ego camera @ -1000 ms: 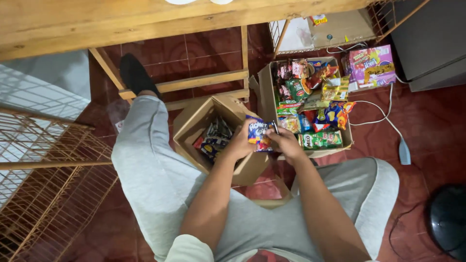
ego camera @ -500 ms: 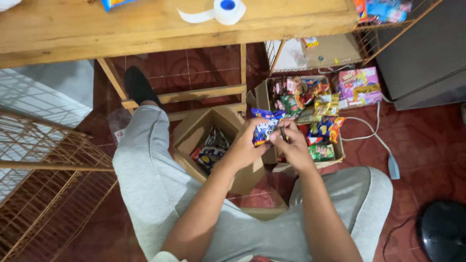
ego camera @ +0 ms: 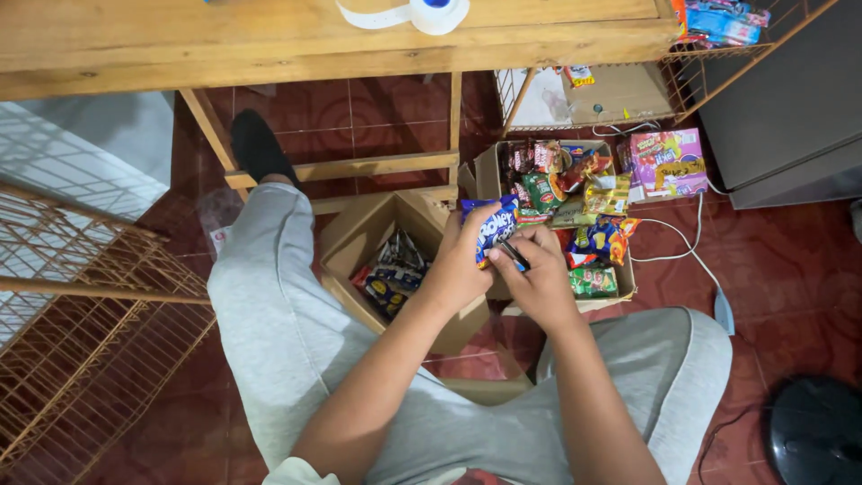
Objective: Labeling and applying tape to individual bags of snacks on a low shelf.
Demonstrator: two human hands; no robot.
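Blue foil catches the eye first: a snack pack [ego camera: 492,226] held up between the person's knees, above the gap between two cardboard boxes on the red tile floor [ego camera: 808,296]. The left hand [ego camera: 458,269] is closed around the pack's lower left side, fingers wrapped over its edge, so the pack stands roughly upright with its long axis running from the hand up and away toward the table [ego camera: 269,45]. The right hand [ego camera: 539,278] sits just beside it on the right, touching the pack's lower right corner, and its fingers are pinched shut on a thin dark pen [ego camera: 514,255] that slants from the knuckles up-left onto the foil. Both hands meet at the pack; the left carries it, the right works on it with the tip of the pen.

Both forearms rise from the bottom edge of the view and converge, elbows apart over grey trousers.

Just left of the hands, and lower, is the open box [ego camera: 359,242], with several dark and yellow packets lying in its bottom. To the right, the second box [ego camera: 620,292] is crowded with mixed bright packets. A pink carton [ego camera: 669,162] lies beyond that box's far right corner. A tape roll [ego camera: 438,13] rests on the table's near edge, and a wire rack [ego camera: 90,341] fills the left side.
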